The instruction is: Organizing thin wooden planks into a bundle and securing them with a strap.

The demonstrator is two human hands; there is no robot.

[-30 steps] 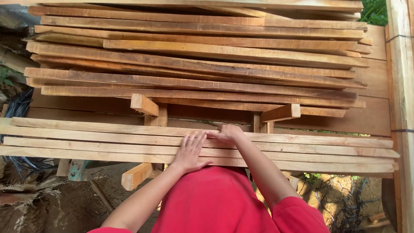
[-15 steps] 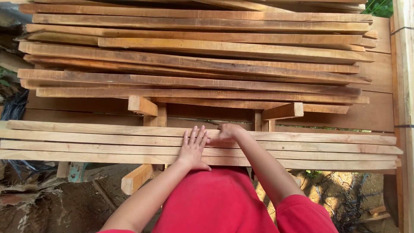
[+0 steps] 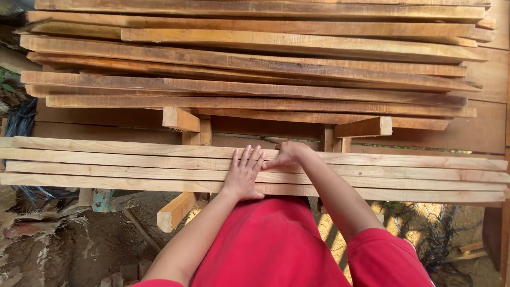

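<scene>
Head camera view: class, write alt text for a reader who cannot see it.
Seen from above, a person in a red shirt presses the left hand flat and the right hand curled on a row of pale wooden slats lying across a wooden frame. Behind lies a stack of darker planks.

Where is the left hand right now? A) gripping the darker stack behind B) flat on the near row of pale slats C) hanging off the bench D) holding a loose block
B: the left hand lies palm down, fingers spread, on the pale slats, beside the right hand, well short of the darker stack.
</scene>
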